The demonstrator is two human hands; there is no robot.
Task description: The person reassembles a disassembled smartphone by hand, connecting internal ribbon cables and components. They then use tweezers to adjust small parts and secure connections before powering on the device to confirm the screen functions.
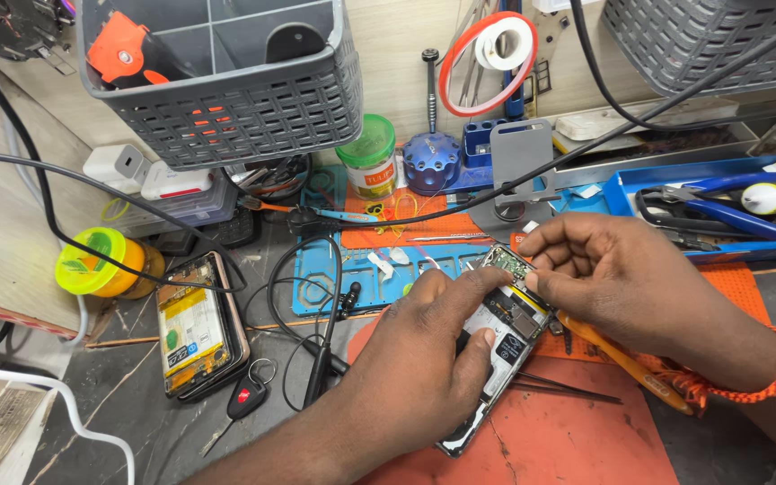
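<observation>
The left hand (424, 359) is pressing down an opened phone (505, 337) while the right hand (621, 278) is pinching its top edge.

Hands (424, 359) grip opened phone (505, 337) (backless)

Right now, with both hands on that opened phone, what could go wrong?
The left hand and right hand press on the opened phone's bare circuit parts; a slip might damage them. The black cable looped beside the left hand could snag. The second opened phone lies near the bench edge and might get knocked.
</observation>
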